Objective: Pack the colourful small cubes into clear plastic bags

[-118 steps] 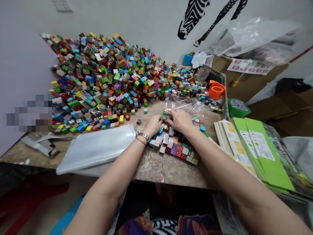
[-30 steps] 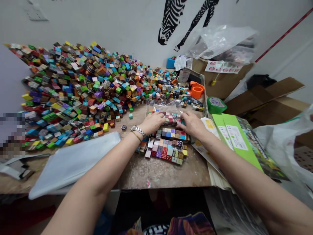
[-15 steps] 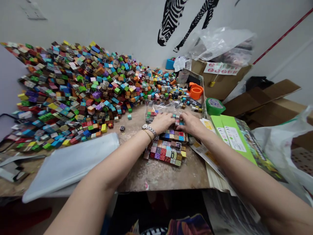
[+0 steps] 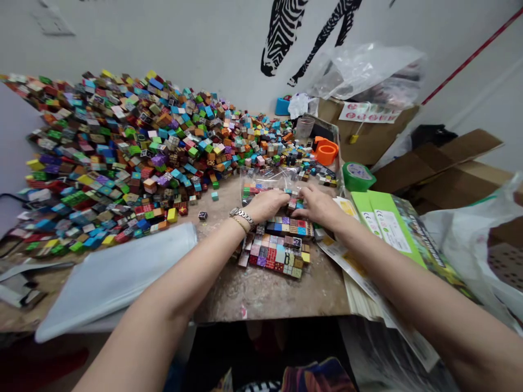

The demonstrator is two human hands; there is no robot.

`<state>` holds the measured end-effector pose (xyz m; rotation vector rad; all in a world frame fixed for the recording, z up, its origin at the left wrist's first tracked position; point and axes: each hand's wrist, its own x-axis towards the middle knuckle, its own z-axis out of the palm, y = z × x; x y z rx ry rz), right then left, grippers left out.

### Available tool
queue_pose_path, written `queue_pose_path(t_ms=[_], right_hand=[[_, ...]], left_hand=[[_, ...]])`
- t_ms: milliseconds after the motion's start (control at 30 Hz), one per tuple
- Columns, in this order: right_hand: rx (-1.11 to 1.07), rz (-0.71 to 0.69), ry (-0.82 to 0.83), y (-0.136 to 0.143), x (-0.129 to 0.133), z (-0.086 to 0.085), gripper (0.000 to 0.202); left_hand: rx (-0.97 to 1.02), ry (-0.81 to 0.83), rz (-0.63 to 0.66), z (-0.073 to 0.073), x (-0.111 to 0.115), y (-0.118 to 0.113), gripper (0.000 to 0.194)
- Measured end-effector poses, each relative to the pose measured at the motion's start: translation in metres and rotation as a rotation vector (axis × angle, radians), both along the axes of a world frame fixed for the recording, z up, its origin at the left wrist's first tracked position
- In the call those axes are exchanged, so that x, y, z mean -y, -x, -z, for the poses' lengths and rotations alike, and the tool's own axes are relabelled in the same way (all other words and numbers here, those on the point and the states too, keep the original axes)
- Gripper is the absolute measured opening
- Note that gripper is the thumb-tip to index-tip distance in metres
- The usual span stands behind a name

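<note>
My left hand [image 4: 267, 204], with a watch and a bracelet at the wrist, lies low over small colourful printed cubes [image 4: 292, 202], its fingers stretched out to the right. What lies under its palm is hidden. From the other side, my right hand [image 4: 319, 207] touches the same cubes, thumb and fingers apart. A clear plastic bag [image 4: 265, 177] with cubes showing through it lies just behind my left hand. Closer to me, a neat block of cubes in rows [image 4: 278, 255] sits on the table, with another row of cubes [image 4: 288, 226] right behind it.
A large heap of loose cubes [image 4: 134, 147] covers the left and back. Clear plastic sheets [image 4: 122, 272] lie front left on the table [image 4: 261, 299]. To the right are green tape [image 4: 358, 176], an orange tape holder [image 4: 326, 151], green boxes [image 4: 392, 228] and cardboard [image 4: 445, 169].
My left hand has shifted slightly left, and the gap between my hands is a little wider. My right hand stays at the cubes. The whole view has moved slightly.
</note>
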<state>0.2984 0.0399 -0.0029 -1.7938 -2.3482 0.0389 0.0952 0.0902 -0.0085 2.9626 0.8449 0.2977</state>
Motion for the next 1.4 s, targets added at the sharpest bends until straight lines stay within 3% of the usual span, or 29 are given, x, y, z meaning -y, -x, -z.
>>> queue_pose_path(t_ms=[100, 233, 467, 667, 867, 1067, 1233, 1400], right_hand=[[-0.072, 0.01, 0.05, -0.008, 0.001, 0.005, 0.054], [-0.101, 0.118, 0.079, -0.01, 0.001, 0.01, 0.049], [0.004, 0.229, 0.134, -0.002, 0.001, 0.01, 0.034], [0.008, 0.201, 0.116, -0.002, 0.008, 0.011, 0.033], [-0.039, 0.19, 0.076, 0.004, 0.005, 0.012, 0.048], [-0.046, 0.276, 0.101, 0.016, -0.001, 0.009, 0.044], [-0.05, 0.227, 0.12, 0.017, -0.003, 0.01, 0.053], [-0.043, 0.21, 0.137, 0.015, -0.006, 0.012, 0.054]], left_hand=[[0.02, 0.013, -0.032, 0.003, 0.001, 0.0, 0.025], [0.017, 0.009, 0.024, 0.004, 0.001, -0.001, 0.025], [0.025, 0.057, 0.081, -0.001, -0.004, 0.005, 0.031], [0.05, 0.053, 0.008, 0.002, -0.004, 0.005, 0.027], [0.05, 0.074, 0.084, 0.002, -0.004, 0.001, 0.025], [0.028, 0.081, 0.128, -0.002, -0.006, 0.003, 0.03], [0.077, 0.08, 0.075, 0.005, -0.007, 0.003, 0.026], [0.107, 0.082, 0.106, 0.011, -0.009, 0.004, 0.023]])
